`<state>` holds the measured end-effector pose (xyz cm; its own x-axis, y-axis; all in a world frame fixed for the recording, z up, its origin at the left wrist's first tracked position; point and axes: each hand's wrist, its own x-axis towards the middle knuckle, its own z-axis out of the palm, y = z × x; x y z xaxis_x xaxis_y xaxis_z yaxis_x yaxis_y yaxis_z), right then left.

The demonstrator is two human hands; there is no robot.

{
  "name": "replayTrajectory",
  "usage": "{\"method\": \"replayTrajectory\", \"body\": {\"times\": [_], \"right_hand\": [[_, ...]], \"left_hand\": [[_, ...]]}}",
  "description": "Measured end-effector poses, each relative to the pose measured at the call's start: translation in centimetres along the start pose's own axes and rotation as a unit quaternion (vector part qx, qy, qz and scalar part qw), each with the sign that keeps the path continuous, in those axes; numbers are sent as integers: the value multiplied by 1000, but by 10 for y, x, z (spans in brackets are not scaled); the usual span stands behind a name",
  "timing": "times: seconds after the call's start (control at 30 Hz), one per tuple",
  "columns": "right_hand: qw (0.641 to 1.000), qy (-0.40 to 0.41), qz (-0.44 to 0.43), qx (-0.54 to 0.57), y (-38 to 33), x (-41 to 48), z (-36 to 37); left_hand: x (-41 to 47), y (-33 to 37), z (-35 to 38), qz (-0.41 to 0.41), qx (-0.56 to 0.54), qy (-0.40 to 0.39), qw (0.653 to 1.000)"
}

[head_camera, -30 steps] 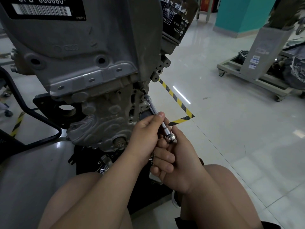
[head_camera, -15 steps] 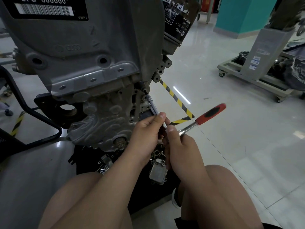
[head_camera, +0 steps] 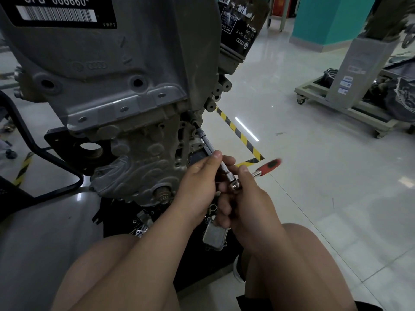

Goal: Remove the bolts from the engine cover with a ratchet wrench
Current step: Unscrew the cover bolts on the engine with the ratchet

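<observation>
– Grey cast-metal engine cover (head_camera: 125,63) fills the upper left, with a black barcode label (head_camera: 58,12) at its top edge. Where is the wrench?
– At the cover's lower right edge. A slim chrome extension bar (head_camera: 207,143) runs from a small dark bolt (head_camera: 191,116) set under the cover's flange, down and to the right, into the shiny round head of the red-and-black-handled ratchet wrench (head_camera: 267,167). The handle sticks out to the right over the floor and is blurred.
– And the hands?
– The left hand (head_camera: 197,187) is curled round the lower part of the extension bar, with one fingertip pressed on the shaft. The right hand (head_camera: 249,205) grips the wrench just beside its head, one fingertip raised against the chrome shank, the other fingers folded beneath. The two hands touch.
– What else is around?
– A black cylindrical oil filter (head_camera: 240,30) hangs at the engine's upper right corner. Below the hands a small grey ribbed metal housing (head_camera: 214,236) lies on a black base (head_camera: 193,265) among loose small parts. Yellow and black striped tape (head_camera: 238,133) marks the pale glossy tile floor (head_camera: 314,176), and a grey wheeled trolley (head_camera: 336,104) stands well apart, near the floor's right edge
</observation>
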<state>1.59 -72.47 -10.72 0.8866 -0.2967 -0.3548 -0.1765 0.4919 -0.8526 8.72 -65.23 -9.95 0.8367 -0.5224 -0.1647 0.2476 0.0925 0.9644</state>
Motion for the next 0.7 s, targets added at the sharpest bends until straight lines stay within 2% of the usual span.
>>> {"method": "replayTrajectory", "body": {"times": [0.2, 0.33, 0.43, 0.53, 0.63, 0.7], "right_hand": [[964, -131, 136, 190, -4, -2, -2], [929, -174, 177, 276, -6, -3, -3], [920, -184, 183, 295, -5, -3, -3], [942, -161, 160, 247, -4, -1, -3], [987, -73, 91, 109, -2, 2, -2], [999, -11, 45, 2, -2, 3, -3]], "left_hand": [[2, -2, 2, 6, -1, 19, 1000], [1, -1, 3, 8, -5, 25, 1000], [1, -1, 2, 4, -20, 22, 1000], [1, -1, 1, 8, -26, 12, 1000], [0, -1, 0, 18, -21, -7, 1000], [0, -1, -1, 25, -18, -17, 999]]}}
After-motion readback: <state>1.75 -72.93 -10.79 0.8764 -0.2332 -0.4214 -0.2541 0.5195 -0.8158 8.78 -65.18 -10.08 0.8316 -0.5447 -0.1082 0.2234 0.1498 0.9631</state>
